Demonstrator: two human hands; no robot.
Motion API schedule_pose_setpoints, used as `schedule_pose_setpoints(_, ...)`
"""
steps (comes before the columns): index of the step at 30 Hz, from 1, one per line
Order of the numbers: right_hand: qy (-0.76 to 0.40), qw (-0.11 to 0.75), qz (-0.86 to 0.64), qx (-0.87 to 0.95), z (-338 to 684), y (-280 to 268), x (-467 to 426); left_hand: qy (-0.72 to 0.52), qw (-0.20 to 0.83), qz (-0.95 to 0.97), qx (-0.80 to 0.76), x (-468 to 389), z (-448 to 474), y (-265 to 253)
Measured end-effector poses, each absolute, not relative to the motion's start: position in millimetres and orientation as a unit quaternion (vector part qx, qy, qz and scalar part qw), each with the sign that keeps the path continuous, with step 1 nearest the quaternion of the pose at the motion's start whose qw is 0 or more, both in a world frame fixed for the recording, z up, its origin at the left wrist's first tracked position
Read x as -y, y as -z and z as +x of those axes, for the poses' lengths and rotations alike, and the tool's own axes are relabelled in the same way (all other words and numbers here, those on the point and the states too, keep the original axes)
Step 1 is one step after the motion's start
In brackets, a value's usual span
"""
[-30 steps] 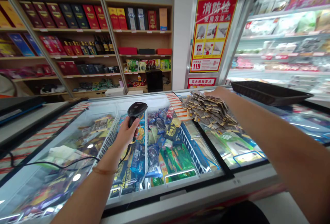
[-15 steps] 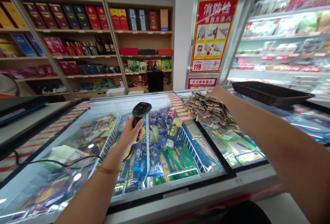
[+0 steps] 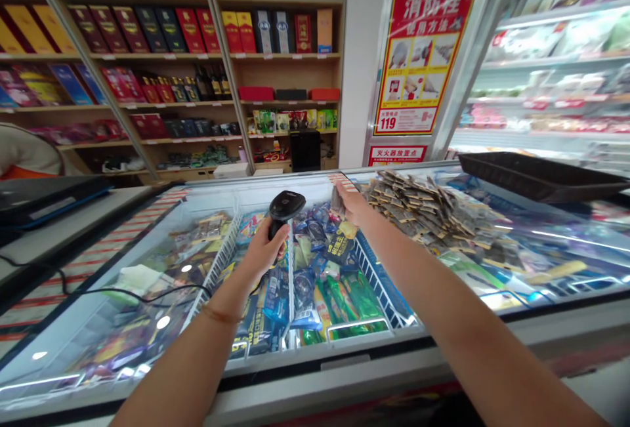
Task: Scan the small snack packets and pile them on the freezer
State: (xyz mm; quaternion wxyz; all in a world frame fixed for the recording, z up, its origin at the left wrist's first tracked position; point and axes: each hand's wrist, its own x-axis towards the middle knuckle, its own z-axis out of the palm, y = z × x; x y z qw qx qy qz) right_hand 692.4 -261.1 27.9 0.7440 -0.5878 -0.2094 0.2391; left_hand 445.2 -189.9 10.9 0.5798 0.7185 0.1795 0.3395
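Note:
My left hand [image 3: 268,243] is wrapped around the handle of a black barcode scanner [image 3: 287,204], whose head faces forward and right over the chest freezer. A cable trails off to the left. Just right of the scanner, my right hand [image 3: 353,205] grips a small grey-brown packet [image 3: 337,200], its print too small to read. Similar flat packets lie in a loose pile [image 3: 418,204] on the freezer's glass top, to the right of my right forearm. Beneath both hands, bagged frozen goods [image 3: 339,289] fill white wire baskets.
A black plastic tray [image 3: 541,174] rests at the back right of the freezer [image 3: 354,355]. At the left stands a counter with a dark flat device [image 3: 54,197], a person's sleeve [image 3: 29,151] behind it. Shelves of boxes [image 3: 172,53] line the wall; a lit display fridge stands right.
My right hand has moved left from the pile, with a packet now visible in it, toward the scanner. The view has shifted slightly; the left hand still grips the scanner.

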Motion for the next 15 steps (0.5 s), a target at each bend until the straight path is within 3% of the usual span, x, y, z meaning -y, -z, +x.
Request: schedule_pose_setpoints(15, -0.281, 0.825, -0.421, 0.251, 681.4, -2.0, 247.1, -0.254, 0.549, 0.779, -0.162, 180.7, 447.9, 6.7)
